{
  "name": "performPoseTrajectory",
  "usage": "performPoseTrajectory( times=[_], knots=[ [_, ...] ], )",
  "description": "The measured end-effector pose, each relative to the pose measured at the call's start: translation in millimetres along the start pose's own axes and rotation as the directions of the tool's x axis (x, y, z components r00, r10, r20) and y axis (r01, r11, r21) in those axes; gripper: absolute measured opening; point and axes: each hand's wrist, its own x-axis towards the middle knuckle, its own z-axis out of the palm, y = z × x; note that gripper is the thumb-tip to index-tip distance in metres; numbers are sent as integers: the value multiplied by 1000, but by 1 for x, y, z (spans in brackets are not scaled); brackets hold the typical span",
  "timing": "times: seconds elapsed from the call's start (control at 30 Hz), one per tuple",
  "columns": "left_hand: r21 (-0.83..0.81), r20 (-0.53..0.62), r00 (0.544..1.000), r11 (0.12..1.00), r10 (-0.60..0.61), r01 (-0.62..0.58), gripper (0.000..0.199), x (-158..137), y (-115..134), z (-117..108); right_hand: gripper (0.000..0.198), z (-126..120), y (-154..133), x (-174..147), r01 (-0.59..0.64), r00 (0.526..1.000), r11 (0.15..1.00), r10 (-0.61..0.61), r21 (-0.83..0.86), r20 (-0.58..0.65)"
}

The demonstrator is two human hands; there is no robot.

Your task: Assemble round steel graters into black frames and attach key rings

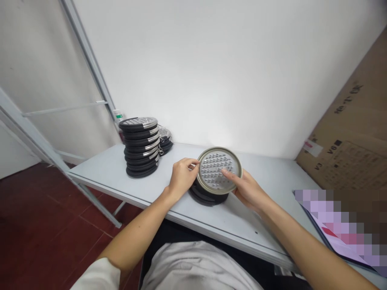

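Observation:
A round metal grater (pixel 216 171) with a pale olive rim is held tilted above the table, its raised teeth facing me. My right hand (pixel 248 187) grips its right side, thumb lying across the toothed face. At the left rim, my left hand (pixel 184 173) has its thumb and fingers pinched together at the edge. Below the grater, partly covered by it, lies a short pile of black round pieces (pixel 208 198). Further left stands a tall stack of round graters (pixel 141 147) with black and silver rims, small metal rings at its right side.
Behind the tall stack sits a lower pile of graters (pixel 165 139). A bottle with a green label (pixel 118 116) stands by the wall. The grey table (pixel 99 171) has a metal frame at left. A large cardboard box (pixel 350 133) and a flat, partly blurred item (pixel 329 225) are at right.

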Motion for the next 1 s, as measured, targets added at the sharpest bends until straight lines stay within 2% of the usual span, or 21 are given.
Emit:
performPoseTrajectory(
  times=[0.1, 0.23, 0.4, 0.6, 0.77, 0.9, 1.0],
  knots=[
    [48, -3, 998, 997, 62, -62, 13, -1, 0, 1, 44, 1, 4, 0, 7, 1000, 1000, -7, -15, 1],
    [69, -18, 993, 991, 115, -113, 14, 0, -1, 1, 42, -1, 14, 1, 89, 996, 991, -89, -95, 8],
    [83, -24, 992, 989, 126, -124, 14, 3, 0, -2, 43, 0, 17, -1, 167, 986, 960, -158, -223, 60],
    [103, -21, 992, 987, 127, -125, 15, 3, 1, -5, 43, 2, 13, -4, 282, 959, 860, -255, -425, 121],
    [90, -36, 993, 990, 109, -106, 16, 2, 0, -3, 41, 3, 14, -5, 354, 935, 797, -313, -490, 167],
    [96, -60, 996, 994, 64, -58, 16, 1, 1, -2, 40, 4, 16, -5, 340, 941, 826, -300, -450, 160],
    [116, -60, 998, 993, 35, -28, 15, 2, 0, -3, 39, 5, 17, -4, 251, 968, 912, -230, -326, 104]
  ],
)
